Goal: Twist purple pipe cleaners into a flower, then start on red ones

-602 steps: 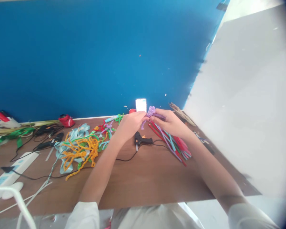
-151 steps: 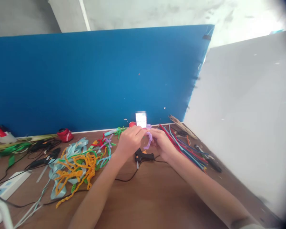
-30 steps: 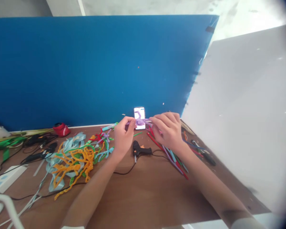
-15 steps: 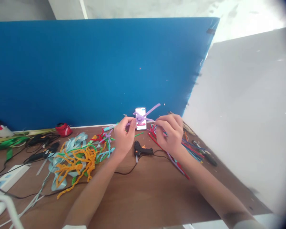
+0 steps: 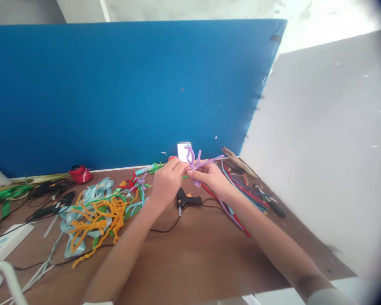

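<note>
Both hands have a closed fingertip pinch on this fuzzy purple pipe-cleaner piece, left hand and right hand nearly meeting, held up above the brown wooden tabletop in front of a lit phone. Looks like a bending or twisting step to me; working those loose ends further calls for one steady pinch at the middle. Fingers hide how the strands join, and the screen's washed out. Black glue gun sits nearer; white power strip's cut off at left.
</note>
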Demonstrator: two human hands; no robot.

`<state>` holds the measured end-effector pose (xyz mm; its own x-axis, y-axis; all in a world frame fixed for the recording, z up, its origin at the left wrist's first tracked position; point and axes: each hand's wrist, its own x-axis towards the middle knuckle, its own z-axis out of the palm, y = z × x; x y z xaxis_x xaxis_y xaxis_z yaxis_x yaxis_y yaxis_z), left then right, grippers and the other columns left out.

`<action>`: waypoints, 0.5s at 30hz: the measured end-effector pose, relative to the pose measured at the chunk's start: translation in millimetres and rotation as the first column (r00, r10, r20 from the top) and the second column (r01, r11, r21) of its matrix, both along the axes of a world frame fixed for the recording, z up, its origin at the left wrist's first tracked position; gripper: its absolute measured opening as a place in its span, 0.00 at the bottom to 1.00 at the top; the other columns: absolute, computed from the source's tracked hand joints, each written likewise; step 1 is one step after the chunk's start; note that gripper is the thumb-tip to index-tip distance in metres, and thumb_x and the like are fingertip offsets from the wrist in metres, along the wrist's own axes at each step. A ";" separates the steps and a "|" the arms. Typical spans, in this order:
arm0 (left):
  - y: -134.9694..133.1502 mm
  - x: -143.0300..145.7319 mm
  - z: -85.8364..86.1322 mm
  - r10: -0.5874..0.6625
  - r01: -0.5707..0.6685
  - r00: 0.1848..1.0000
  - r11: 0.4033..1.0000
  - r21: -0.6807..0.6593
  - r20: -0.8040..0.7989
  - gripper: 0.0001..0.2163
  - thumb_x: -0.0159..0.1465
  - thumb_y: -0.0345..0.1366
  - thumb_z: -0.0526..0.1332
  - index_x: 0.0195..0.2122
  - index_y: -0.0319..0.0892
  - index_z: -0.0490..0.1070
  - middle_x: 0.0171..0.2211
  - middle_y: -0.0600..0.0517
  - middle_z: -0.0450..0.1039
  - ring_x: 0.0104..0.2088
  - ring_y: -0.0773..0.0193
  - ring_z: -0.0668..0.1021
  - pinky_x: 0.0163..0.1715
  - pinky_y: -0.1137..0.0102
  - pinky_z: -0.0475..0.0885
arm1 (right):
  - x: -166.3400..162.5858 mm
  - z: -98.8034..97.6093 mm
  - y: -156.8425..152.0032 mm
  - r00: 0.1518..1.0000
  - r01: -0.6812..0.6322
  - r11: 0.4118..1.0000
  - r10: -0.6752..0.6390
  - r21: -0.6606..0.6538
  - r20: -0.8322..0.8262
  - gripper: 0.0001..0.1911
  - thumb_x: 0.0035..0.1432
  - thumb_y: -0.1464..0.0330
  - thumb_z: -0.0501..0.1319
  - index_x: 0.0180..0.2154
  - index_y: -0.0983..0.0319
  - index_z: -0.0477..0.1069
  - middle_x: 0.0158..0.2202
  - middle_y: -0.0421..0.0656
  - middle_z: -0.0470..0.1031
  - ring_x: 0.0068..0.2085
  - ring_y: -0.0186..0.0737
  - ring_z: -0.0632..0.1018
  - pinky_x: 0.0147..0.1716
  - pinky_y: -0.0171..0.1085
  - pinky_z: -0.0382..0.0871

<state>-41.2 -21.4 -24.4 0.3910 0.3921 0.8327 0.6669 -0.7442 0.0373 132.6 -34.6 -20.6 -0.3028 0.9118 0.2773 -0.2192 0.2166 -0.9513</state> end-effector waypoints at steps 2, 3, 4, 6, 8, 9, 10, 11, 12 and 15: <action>0.7 -0.3 0.5 -0.007 0.007 1.000 0.997 -0.082 0.003 0.12 0.74 0.36 0.52 0.36 0.41 0.72 0.34 0.50 0.75 0.33 0.65 0.75 0.33 0.71 0.65 | -0.9 -4.0 2.4 0.998 0.056 0.998 -0.056 0.031 0.002 0.16 0.49 0.58 0.74 0.33 0.61 0.76 0.27 0.38 0.73 0.26 0.33 0.70 0.26 0.35 0.63; 1.3 -0.7 0.5 -0.009 0.010 1.000 0.993 -0.118 0.013 0.11 0.73 0.36 0.53 0.36 0.41 0.72 0.34 0.51 0.75 0.32 0.65 0.74 0.33 0.71 0.65 | -1.3 -5.9 3.9 0.995 0.094 0.993 -0.095 0.071 0.019 0.15 0.49 0.58 0.73 0.32 0.61 0.76 0.27 0.38 0.74 0.27 0.34 0.70 0.27 0.35 0.64; 1.9 -1.0 0.3 -0.009 0.012 1.000 0.989 -0.144 0.025 0.11 0.73 0.36 0.54 0.35 0.41 0.72 0.34 0.51 0.75 0.33 0.65 0.75 0.33 0.71 0.65 | -1.6 -7.6 5.4 0.989 0.135 0.983 -0.141 0.127 0.039 0.14 0.50 0.59 0.73 0.31 0.61 0.75 0.28 0.39 0.74 0.28 0.34 0.71 0.28 0.36 0.65; 3.2 -1.6 -0.5 -0.006 0.013 0.999 0.984 -0.179 0.038 0.11 0.73 0.36 0.55 0.35 0.41 0.72 0.34 0.51 0.75 0.33 0.64 0.75 0.34 0.71 0.65 | -1.7 -9.7 8.2 0.969 0.207 0.946 -0.233 0.252 0.079 0.12 0.51 0.60 0.73 0.31 0.61 0.75 0.29 0.39 0.74 0.29 0.35 0.72 0.29 0.36 0.67; 3.6 -1.5 -0.7 -0.005 0.015 0.999 0.976 -0.216 0.048 0.10 0.72 0.36 0.55 0.35 0.41 0.72 0.34 0.50 0.75 0.34 0.64 0.74 0.35 0.70 0.64 | -1.4 -10.2 10.3 0.956 0.232 0.919 -0.275 0.319 0.098 0.13 0.52 0.60 0.73 0.32 0.60 0.75 0.30 0.40 0.74 0.29 0.35 0.72 0.29 0.37 0.68; 3.2 -1.1 -0.1 -0.008 0.023 0.998 0.971 -0.239 0.061 0.10 0.72 0.36 0.55 0.34 0.41 0.72 0.34 0.50 0.75 0.34 0.63 0.74 0.35 0.70 0.63 | -1.0 -10.1 11.1 0.956 0.230 0.913 -0.276 0.338 0.096 0.13 0.52 0.60 0.73 0.32 0.60 0.74 0.30 0.40 0.74 0.28 0.35 0.72 0.28 0.37 0.68; 2.0 -0.6 1.2 -0.014 0.036 0.996 0.963 -0.269 0.083 0.11 0.72 0.36 0.55 0.34 0.41 0.72 0.34 0.50 0.74 0.34 0.63 0.74 0.34 0.70 0.63 | -0.4 -9.7 11.5 0.957 0.225 0.902 -0.275 0.368 0.090 0.13 0.53 0.60 0.72 0.33 0.60 0.74 0.31 0.40 0.74 0.29 0.36 0.73 0.28 0.37 0.69; -0.1 0.1 3.3 -0.023 0.057 0.993 0.949 -0.309 0.114 0.11 0.72 0.36 0.55 0.32 0.41 0.71 0.32 0.51 0.74 0.33 0.64 0.73 0.33 0.70 0.62 | 0.4 -9.1 11.5 0.956 0.227 0.878 -0.283 0.422 0.074 0.12 0.54 0.60 0.72 0.32 0.60 0.75 0.31 0.40 0.74 0.29 0.36 0.74 0.29 0.38 0.69; -3.1 0.8 6.1 -0.041 0.096 0.986 0.930 -0.354 0.159 0.12 0.71 0.37 0.55 0.30 0.41 0.70 0.31 0.51 0.72 0.32 0.64 0.72 0.32 0.70 0.61 | 1.6 -8.2 11.0 0.951 0.238 0.829 -0.305 0.505 0.054 0.10 0.55 0.61 0.71 0.32 0.60 0.75 0.31 0.41 0.75 0.31 0.37 0.75 0.30 0.38 0.70; -17.3 1.8 17.7 -0.112 0.286 0.937 0.792 -0.540 0.332 0.17 0.72 0.42 0.54 0.26 0.41 0.65 0.22 0.56 0.64 0.25 0.68 0.65 0.26 0.71 0.57 | 7.9 -2.4 5.7 0.890 0.254 0.516 -0.455 0.818 0.010 0.01 0.60 0.68 0.68 0.34 0.58 0.78 0.35 0.43 0.77 0.36 0.39 0.76 0.35 0.41 0.70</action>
<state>-39.4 -38.7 -6.7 0.3097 0.7669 0.5621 0.4044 -0.6413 0.6521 140.5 -28.9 -23.0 -0.1422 0.4074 0.9021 0.2191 0.9017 -0.3727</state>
